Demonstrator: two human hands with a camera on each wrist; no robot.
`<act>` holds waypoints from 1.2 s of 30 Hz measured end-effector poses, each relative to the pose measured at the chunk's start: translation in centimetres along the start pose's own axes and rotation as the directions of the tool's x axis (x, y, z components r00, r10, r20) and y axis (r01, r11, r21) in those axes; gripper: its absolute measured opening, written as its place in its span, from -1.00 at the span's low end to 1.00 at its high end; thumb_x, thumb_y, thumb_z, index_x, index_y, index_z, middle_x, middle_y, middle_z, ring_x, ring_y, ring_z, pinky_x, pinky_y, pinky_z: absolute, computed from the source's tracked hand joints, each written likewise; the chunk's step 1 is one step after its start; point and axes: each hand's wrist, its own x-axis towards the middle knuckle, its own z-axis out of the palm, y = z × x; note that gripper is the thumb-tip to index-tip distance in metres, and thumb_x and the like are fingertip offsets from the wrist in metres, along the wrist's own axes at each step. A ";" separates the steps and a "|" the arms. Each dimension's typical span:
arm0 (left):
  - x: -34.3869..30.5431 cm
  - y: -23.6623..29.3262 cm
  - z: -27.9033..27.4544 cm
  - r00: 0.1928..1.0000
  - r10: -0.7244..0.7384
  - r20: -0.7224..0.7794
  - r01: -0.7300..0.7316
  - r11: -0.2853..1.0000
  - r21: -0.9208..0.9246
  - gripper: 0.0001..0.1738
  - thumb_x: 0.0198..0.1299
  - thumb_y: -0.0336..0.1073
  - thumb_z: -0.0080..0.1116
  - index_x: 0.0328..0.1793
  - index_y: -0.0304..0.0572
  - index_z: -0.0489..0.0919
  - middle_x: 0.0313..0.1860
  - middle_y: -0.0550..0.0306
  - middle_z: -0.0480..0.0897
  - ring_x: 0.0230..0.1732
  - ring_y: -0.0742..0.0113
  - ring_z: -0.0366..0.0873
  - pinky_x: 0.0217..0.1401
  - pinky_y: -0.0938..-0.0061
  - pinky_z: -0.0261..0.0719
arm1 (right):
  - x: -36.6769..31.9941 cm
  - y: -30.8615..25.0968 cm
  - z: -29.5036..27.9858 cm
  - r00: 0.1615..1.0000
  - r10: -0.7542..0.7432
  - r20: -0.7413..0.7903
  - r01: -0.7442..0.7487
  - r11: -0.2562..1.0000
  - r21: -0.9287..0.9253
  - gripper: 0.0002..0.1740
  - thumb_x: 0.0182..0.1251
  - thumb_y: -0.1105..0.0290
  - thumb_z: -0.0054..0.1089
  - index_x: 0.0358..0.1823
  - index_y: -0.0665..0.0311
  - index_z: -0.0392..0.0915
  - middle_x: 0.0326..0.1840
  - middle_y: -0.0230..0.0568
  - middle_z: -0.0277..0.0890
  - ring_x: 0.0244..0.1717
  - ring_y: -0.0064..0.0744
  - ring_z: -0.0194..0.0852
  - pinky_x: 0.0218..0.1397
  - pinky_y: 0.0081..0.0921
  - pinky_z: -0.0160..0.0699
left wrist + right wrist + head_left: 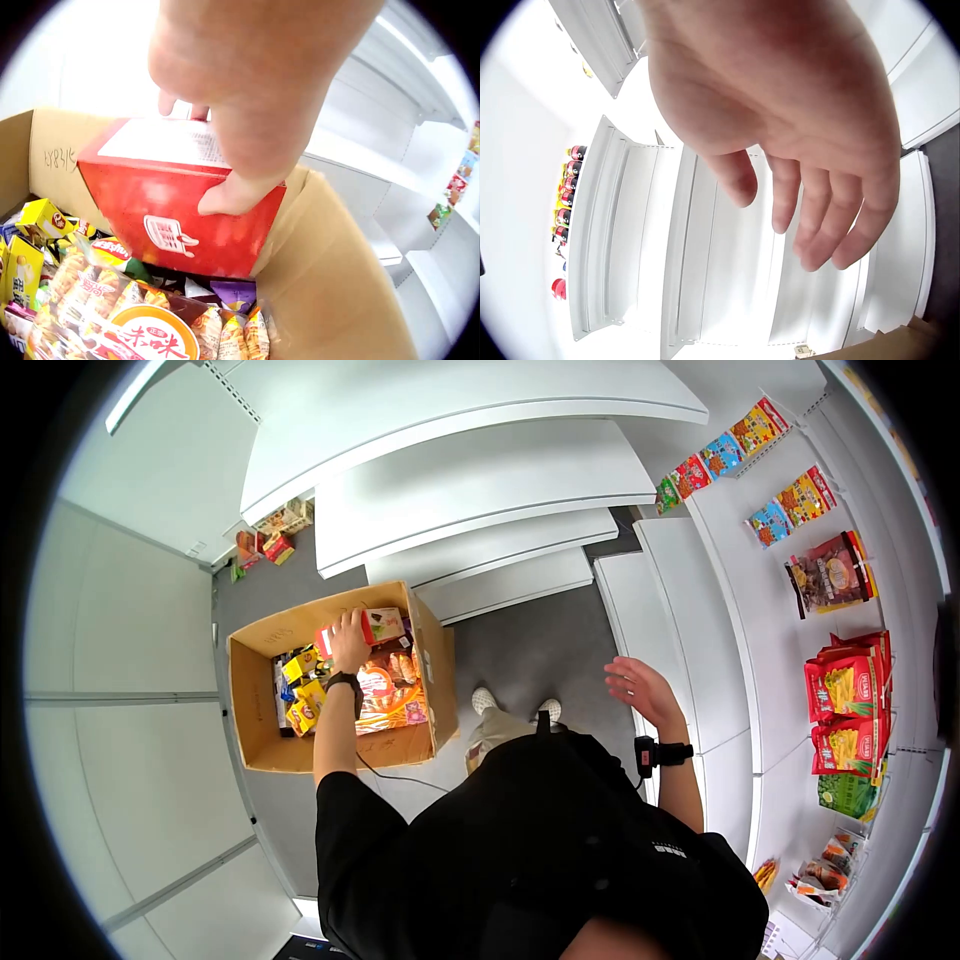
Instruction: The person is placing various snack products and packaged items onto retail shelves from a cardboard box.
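The red box (176, 221) is beneath my left hand (244, 97), gripped firmly. My right hand (787, 127) hangs open.

On the floor (530, 650), the carton (250, 705) is placed to the left of the shoes (484, 701). Inside it, small packs (303, 715) are gathered on the left, and a snack bag (378, 690) is laid to their right. A box (180, 217) is held above the contents, toward the far side. Beyond the carton, more packages (275, 548) are set near the far-left corner. Tiered shelves (480, 470) are mounted ahead, while hanging bags (848, 690) are lined along the right wall, beyond low shelves (640, 600).
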 end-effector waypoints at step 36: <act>-2.9 41.2 -16.2 0.871 0.475 0.129 0.214 -0.130 -0.968 -0.25 0.08 -0.36 0.33 0.35 -0.23 0.17 0.19 0.06 0.42 0.17 0.32 0.43 0.22 0.38 0.46 | -1.7 -10.5 -12.3 0.948 -0.278 0.153 0.297 0.948 -0.116 -0.16 0.38 -0.08 0.00 0.48 0.24 -0.08 0.43 -0.06 0.06 0.36 -0.08 0.17 0.33 -0.09 0.25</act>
